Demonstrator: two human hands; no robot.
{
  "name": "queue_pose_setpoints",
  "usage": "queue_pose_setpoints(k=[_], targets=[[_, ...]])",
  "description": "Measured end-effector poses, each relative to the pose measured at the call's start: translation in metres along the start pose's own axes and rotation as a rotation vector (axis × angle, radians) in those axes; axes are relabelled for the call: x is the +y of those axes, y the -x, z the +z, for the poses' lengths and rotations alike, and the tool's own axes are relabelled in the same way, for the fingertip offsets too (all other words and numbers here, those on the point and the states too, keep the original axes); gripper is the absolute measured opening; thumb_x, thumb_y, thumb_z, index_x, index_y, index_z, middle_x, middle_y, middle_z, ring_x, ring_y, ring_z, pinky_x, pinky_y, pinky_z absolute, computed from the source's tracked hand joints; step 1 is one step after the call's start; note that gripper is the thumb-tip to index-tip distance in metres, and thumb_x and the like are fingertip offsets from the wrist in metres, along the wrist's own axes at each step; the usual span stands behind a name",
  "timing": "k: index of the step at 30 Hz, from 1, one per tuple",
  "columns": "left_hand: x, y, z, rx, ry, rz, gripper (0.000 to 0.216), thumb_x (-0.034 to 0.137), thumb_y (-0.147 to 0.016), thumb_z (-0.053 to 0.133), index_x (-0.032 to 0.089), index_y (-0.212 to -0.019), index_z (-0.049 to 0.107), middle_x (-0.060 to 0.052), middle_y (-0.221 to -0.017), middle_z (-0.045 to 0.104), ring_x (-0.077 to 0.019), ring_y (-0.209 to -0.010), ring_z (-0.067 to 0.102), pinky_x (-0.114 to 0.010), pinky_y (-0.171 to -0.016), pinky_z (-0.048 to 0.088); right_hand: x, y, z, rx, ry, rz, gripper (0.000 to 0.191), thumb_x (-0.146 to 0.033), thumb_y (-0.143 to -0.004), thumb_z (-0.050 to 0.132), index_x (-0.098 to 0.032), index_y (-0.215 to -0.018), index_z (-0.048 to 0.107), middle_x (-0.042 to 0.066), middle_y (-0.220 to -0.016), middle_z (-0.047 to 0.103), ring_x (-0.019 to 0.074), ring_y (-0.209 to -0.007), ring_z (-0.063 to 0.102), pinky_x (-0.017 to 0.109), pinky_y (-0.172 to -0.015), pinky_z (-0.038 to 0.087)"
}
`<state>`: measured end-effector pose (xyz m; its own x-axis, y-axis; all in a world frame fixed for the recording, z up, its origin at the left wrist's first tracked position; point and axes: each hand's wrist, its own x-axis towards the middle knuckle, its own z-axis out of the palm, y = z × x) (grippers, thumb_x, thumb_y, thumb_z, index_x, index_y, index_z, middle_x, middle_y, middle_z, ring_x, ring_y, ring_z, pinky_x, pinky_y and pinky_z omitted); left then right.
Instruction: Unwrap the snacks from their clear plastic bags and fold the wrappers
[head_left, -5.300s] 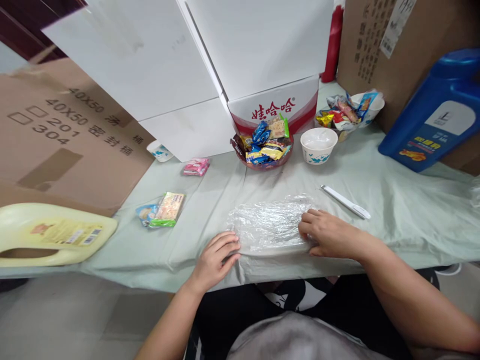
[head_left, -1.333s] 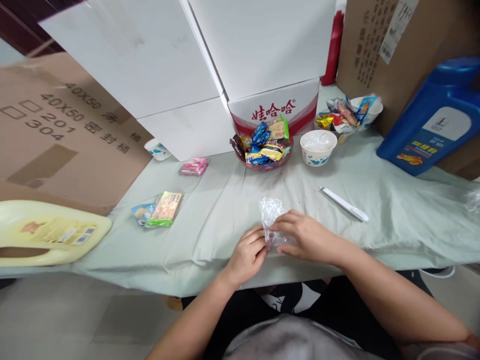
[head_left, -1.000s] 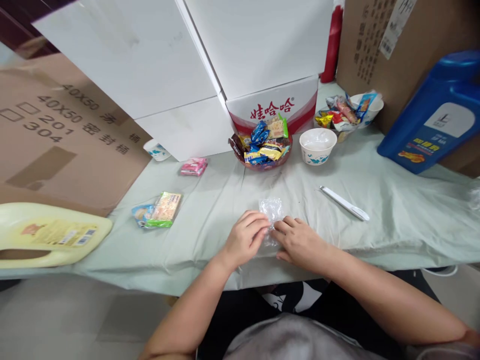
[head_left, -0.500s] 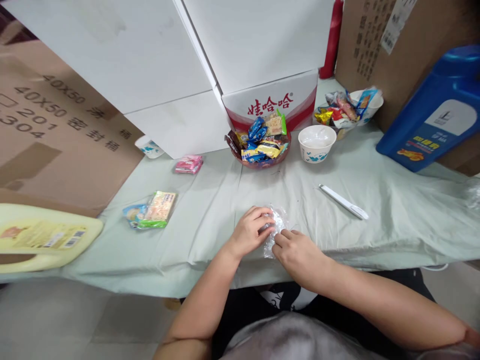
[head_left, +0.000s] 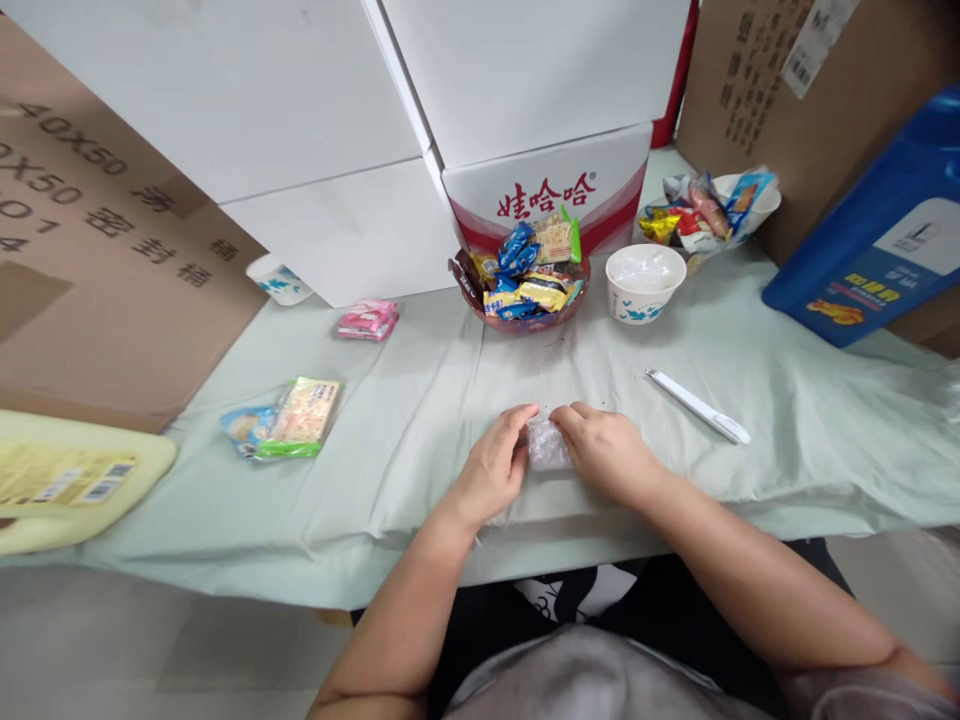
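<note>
Between my hands on the cloth lies a crinkled clear plastic bag (head_left: pixel 549 447), bunched into a small rectangle. My left hand (head_left: pixel 496 458) is closed at its left edge, with the fingertips near the upper corner. The fingers of my right hand (head_left: pixel 606 448) are pressed together on the bag's upper right edge. To the right of my hands lies a white utility knife (head_left: pixel 697 405). A bowl of wrapped snacks (head_left: pixel 536 318) stands behind them.
A paper bowl (head_left: pixel 645 285) stands right of the snack bowl, with filled packets (head_left: pixel 701 215) behind it. Snack packets (head_left: pixel 304 415) and pink packets (head_left: pixel 367 320) lie at left. White boxes (head_left: pixel 330 240), a blue bottle (head_left: pixel 855 260) and a yellow jug (head_left: pixel 82 480) border the table.
The clear bag has gone from spread upright to a more compact rectangle. My right hand has moved up to its upper right edge, and my left hand has shifted to its left side.
</note>
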<state>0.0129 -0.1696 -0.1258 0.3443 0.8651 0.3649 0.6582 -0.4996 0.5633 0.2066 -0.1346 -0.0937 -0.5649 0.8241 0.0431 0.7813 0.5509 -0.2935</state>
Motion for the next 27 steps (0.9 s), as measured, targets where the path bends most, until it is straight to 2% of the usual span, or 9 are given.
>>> queue_pose_setpoints(k=[3, 6, 9, 11, 16, 17, 19, 22, 27], targets=[[0.000, 0.001, 0.000, 0.018, -0.018, 0.001, 0.059, 0.000, -0.087, 0.039, 0.024, -0.141, 0.034, -0.011, -0.134, 0.052, -0.0205, -0.119, 0.056, -0.038, -0.096, 0.052, -0.001, -0.010, 0.009, 0.010, 0.066, 0.045, 0.028, -0.019, -0.099, 0.034, -0.017, -0.106, 0.060, 0.010, -0.094, 0.066, 0.0189, -0.069, 0.063, 0.029, -0.055, 0.032], [0.001, 0.000, -0.001, 0.048, -0.011, 0.010, 0.044, 0.007, -0.093, 0.039, 0.021, -0.134, 0.043, -0.011, -0.132, 0.053, -0.0202, -0.119, 0.055, -0.038, -0.097, 0.052, -0.003, -0.014, 0.017, -0.005, 0.100, 0.063, 0.029, -0.021, -0.100, 0.032, -0.017, -0.102, 0.060, 0.011, -0.093, 0.065, 0.0194, -0.069, 0.063, 0.030, -0.055, 0.033], [0.003, -0.003, 0.000, -0.009, -0.093, 0.016, 0.025, 0.018, -0.094, 0.048, 0.018, -0.118, 0.057, -0.011, -0.122, 0.058, -0.0229, -0.113, 0.056, -0.041, -0.096, 0.051, -0.004, -0.015, 0.020, -0.003, 0.115, 0.065, 0.029, -0.024, -0.101, 0.031, -0.017, -0.101, 0.059, 0.011, -0.094, 0.064, 0.0190, -0.069, 0.063, 0.030, -0.054, 0.032], [0.005, -0.006, 0.001, -0.061, -0.183, 0.000, 0.020, 0.022, -0.089, 0.059, 0.017, -0.109, 0.062, -0.010, -0.115, 0.062, -0.0254, -0.107, 0.055, -0.045, -0.094, 0.051, -0.001, -0.016, 0.020, 0.007, 0.122, 0.100, 0.028, -0.027, -0.101, 0.034, -0.017, -0.101, 0.059, 0.011, -0.094, 0.064, 0.0196, -0.071, 0.063, 0.030, -0.055, 0.033], [0.006, -0.009, 0.003, -0.041, -0.237, -0.019, 0.024, 0.019, -0.082, 0.068, 0.019, -0.105, 0.065, -0.007, -0.113, 0.064, -0.0257, -0.105, 0.052, -0.044, -0.095, 0.050, 0.016, -0.015, 0.008, 0.094, 0.172, 0.272, 0.021, -0.022, -0.097, 0.045, -0.012, -0.102, 0.063, 0.016, -0.100, 0.064, 0.0266, -0.093, 0.058, 0.033, -0.073, 0.040], [0.006, -0.009, 0.003, -0.040, -0.237, -0.018, 0.024, 0.020, -0.081, 0.068, 0.020, -0.106, 0.065, -0.007, -0.113, 0.064, -0.0255, -0.105, 0.052, -0.044, -0.095, 0.050, 0.019, -0.013, 0.007, 0.129, 0.164, 0.240, 0.021, -0.019, -0.096, 0.045, -0.012, -0.102, 0.064, 0.016, -0.102, 0.064, 0.0270, -0.096, 0.056, 0.034, -0.078, 0.040], [0.004, -0.009, 0.003, -0.048, -0.237, -0.013, 0.025, 0.022, -0.082, 0.068, 0.020, -0.106, 0.065, -0.007, -0.112, 0.065, -0.0255, -0.104, 0.052, -0.044, -0.094, 0.050, 0.020, -0.008, 0.006, 0.164, 0.104, 0.054, 0.022, -0.016, -0.096, 0.044, -0.013, -0.101, 0.065, 0.014, -0.104, 0.064, 0.0253, -0.098, 0.053, 0.035, -0.084, 0.040], [0.003, -0.009, 0.002, -0.053, -0.235, 0.004, 0.027, 0.026, -0.083, 0.068, 0.019, -0.108, 0.064, -0.009, -0.112, 0.064, -0.0263, -0.105, 0.053, -0.045, -0.094, 0.050, 0.014, -0.001, 0.011, 0.096, 0.038, -0.199, 0.019, -0.016, -0.095, 0.047, -0.016, -0.098, 0.066, 0.010, -0.101, 0.064, 0.0230, -0.094, 0.052, 0.033, -0.083, 0.040], [0.009, -0.008, 0.004, 0.037, -0.200, 0.083, 0.023, 0.023, -0.081, 0.067, 0.017, -0.103, 0.063, -0.012, -0.112, 0.062, -0.0282, -0.113, 0.054, -0.047, -0.098, 0.049, 0.010, -0.001, 0.019, 0.046, 0.003, -0.220, 0.017, -0.015, -0.092, 0.051, -0.016, -0.093, 0.068, 0.009, -0.095, 0.066, 0.0229, -0.091, 0.053, 0.033, -0.083, 0.039]])
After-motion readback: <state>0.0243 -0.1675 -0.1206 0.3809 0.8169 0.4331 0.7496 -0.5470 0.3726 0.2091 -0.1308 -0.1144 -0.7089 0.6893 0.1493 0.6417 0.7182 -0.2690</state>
